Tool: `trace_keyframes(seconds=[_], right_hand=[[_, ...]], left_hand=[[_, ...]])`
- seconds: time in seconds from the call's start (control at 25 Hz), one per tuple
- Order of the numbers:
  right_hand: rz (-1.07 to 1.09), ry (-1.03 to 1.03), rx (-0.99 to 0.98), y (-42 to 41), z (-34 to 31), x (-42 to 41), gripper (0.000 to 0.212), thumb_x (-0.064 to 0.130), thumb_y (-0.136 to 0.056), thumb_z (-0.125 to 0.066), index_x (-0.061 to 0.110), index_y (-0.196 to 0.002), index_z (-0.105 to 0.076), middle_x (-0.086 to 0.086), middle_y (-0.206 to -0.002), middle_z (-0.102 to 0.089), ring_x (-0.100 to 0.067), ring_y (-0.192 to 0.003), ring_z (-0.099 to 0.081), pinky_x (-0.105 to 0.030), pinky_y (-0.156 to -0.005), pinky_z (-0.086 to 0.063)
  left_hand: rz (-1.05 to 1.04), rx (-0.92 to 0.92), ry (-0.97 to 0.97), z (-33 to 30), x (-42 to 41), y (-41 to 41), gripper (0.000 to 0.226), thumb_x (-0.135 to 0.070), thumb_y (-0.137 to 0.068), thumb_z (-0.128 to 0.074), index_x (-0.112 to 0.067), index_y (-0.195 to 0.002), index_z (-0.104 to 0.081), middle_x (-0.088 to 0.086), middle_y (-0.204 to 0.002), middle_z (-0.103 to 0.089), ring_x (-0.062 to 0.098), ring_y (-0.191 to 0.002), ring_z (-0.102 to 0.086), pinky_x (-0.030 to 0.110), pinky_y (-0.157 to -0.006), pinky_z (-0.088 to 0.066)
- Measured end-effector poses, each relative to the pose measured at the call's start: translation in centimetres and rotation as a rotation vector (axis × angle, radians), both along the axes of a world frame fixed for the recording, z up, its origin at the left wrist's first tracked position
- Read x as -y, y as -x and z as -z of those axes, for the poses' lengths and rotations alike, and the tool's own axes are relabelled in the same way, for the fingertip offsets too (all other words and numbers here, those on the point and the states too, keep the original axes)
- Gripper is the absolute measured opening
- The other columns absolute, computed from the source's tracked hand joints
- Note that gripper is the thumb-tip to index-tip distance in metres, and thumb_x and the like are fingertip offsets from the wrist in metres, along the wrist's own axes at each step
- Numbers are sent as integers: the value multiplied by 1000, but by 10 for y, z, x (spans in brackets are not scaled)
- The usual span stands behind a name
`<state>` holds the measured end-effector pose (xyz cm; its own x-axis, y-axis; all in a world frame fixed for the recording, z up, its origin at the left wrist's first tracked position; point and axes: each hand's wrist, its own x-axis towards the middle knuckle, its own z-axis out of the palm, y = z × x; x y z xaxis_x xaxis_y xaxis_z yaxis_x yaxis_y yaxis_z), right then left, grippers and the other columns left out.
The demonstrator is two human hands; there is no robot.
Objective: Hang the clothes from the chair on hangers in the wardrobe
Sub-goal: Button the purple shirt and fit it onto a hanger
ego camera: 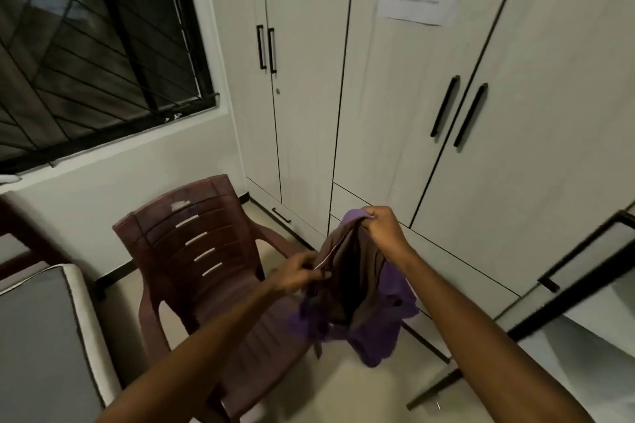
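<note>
Brown plastic chair (202,251) at 8 o'clock of centre, seat bare. Left hand (297,273) at 6 o'clock, fingers curled tight on the brown-and-purple clothes (357,288); right hand (383,227) at 5 o'clock, pinching their top edge, bundle hanging clear above the seat's front. Closed wardrobe (395,106) from 12 to 3 o'clock

Both hands curled and pinching, left hand (298,274) below right hand (384,229).

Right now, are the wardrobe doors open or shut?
Shut. The wardrobe doors lie flush, black handles side by side, no interior showing. Both hands hold the purple and brown clothes.
</note>
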<state>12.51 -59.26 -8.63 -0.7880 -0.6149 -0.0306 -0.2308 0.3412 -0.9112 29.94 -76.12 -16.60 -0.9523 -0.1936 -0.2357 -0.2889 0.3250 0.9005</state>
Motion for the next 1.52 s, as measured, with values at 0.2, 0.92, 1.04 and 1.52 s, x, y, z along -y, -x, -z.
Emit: trace_keyframes(seconds=[0.2,0.92,1.04,1.52], right_hand=[[55,-37,2,-49,-6,-76,21,6,-85,-51,4,-76,-71,-21,-73,-64,-17,-66,-60,-31,-63,-47],[42,-430,-199,-117,-39,-350,8,14,-83,-74,14,-74,-73,-5,-74,-68,-23,-76,-65,-30,-63,-42],[100,-473,-206,-114,-40,-400,16,12,-81,-68,17,-66,-68,-2,-69,-64,-22,-72,-61,-30,-59,-39],[426,199,226,-99,-46,-598,57,55,-88,-67,-1,-98,-78,-24,-97,-76,-44,-95,-72,-42,-86,-55]], left_hand=[[46,-110,197,8,-70,-13,51,-63,-82,-73,-15,-68,-59,4,-64,-57,13,-59,-54,39,-59,-47],[-37,-597,520,-76,-270,-35,15,-29,-98,-60,-26,-94,-46,-8,-79,-57,12,-66,-59,36,-57,-54],[-10,-599,575,-84,-318,-35,12,-31,-103,-52,-25,-109,-44,-10,-69,-53,8,-57,-54,22,-53,-39],[-222,-673,261,-119,-516,34,37,-31,-109,-44,-28,-73,-54,-8,-64,-55,6,-59,-53,33,-59,-38]])
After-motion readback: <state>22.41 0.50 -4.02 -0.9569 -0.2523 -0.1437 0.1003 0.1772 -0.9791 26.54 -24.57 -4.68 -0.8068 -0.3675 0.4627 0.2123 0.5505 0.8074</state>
